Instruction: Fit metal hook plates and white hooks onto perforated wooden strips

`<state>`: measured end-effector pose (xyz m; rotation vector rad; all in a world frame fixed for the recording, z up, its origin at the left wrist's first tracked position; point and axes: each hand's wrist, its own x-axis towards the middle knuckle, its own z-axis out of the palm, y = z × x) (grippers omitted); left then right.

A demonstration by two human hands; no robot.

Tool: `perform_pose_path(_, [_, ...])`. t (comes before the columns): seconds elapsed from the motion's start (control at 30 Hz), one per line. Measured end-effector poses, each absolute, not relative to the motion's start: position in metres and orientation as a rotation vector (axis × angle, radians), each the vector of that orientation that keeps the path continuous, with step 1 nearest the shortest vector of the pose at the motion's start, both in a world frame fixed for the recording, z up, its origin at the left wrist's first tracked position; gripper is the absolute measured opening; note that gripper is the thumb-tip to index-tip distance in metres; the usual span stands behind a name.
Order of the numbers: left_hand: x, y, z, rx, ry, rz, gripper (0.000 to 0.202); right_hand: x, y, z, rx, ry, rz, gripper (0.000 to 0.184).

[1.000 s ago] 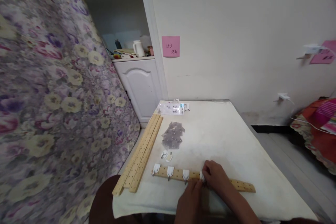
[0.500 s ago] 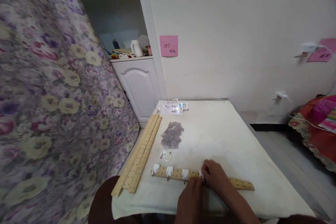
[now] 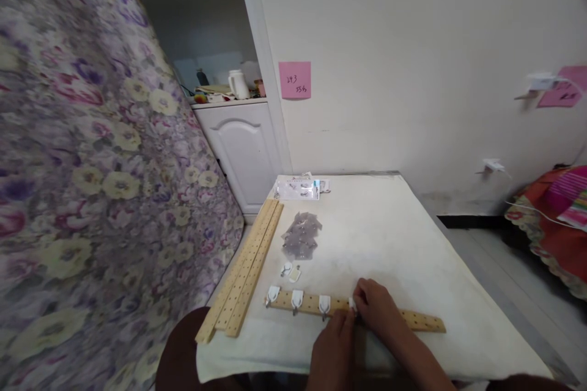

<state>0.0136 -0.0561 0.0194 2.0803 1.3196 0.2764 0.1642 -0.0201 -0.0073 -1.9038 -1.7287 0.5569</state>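
A perforated wooden strip (image 3: pixel 383 311) lies across the near part of the table, with three white hooks along its left half: a left one (image 3: pixel 273 294), a middle one (image 3: pixel 297 299) and a right one (image 3: pixel 324 304). A fourth white hook (image 3: pixel 352 304) is on the strip between my hands, mostly covered by fingers. My left hand (image 3: pixel 337 330) pinches it from the near side. From the far right side, my right hand (image 3: pixel 373 299) closes its fingers on the same hook. Two loose hooks, one white (image 3: pixel 286 269) and one cream-backed (image 3: pixel 295 274), lie beyond the strip.
Several perforated wooden strips (image 3: pixel 243 269) lie side by side along the left edge. Grey translucent pieces (image 3: pixel 301 236) form a cluster beyond the hooks. Clear packaging (image 3: pixel 297 189) lies at the back of the white-covered table (image 3: pixel 389 226). A floral curtain (image 3: pixel 110 171) hangs at left.
Hardly anything differs. Both hands stay at the fourth hook with only slight finger movement, and the view shifts a little.
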Motion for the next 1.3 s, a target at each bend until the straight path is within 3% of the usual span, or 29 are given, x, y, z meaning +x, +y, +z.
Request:
perform_pose_path(0.2, [0.015, -0.055, 0.021, 2.079, 1.32, 0.308, 0.042, 0.166, -0.02, -0.005, -1.894, -1.729, 0.583, 0.016])
perform_pose_path(0.43, [0.013, -0.056, 0.016, 2.164, 1.306, 0.25, 0.048, 0.175, -0.031, 0.006, -1.794, -1.598, 0.849, 0.01])
perform_pose_path(0.7, [0.013, -0.056, 0.018, 2.038, 1.332, 0.34, 0.04, 0.173, -0.028, 0.006, -1.882, -1.62, 0.784, 0.008])
perform_pose_path(0.9, [0.014, -0.054, 0.018, 1.928, 1.335, 0.368, 0.038, 0.173, -0.026, 0.004, -1.823, -1.554, 1.011, 0.006])
perform_pose_path(1.1, [0.013, -0.052, 0.013, 2.137, 1.298, 0.245, 0.046, 0.172, -0.026, -0.003, -1.755, -1.513, 1.083, 0.004])
perform_pose_path(1.23, [0.01, -0.052, 0.009, 2.201, 1.305, 0.241, 0.052, 0.179, -0.031, -0.004, -1.651, -1.338, 1.19, 0.02])
perform_pose_path(1.3, [0.008, -0.052, 0.009, 2.224, 1.29, 0.254, 0.055, 0.189, -0.033, 0.0, -1.632, -1.327, 1.087, 0.024])
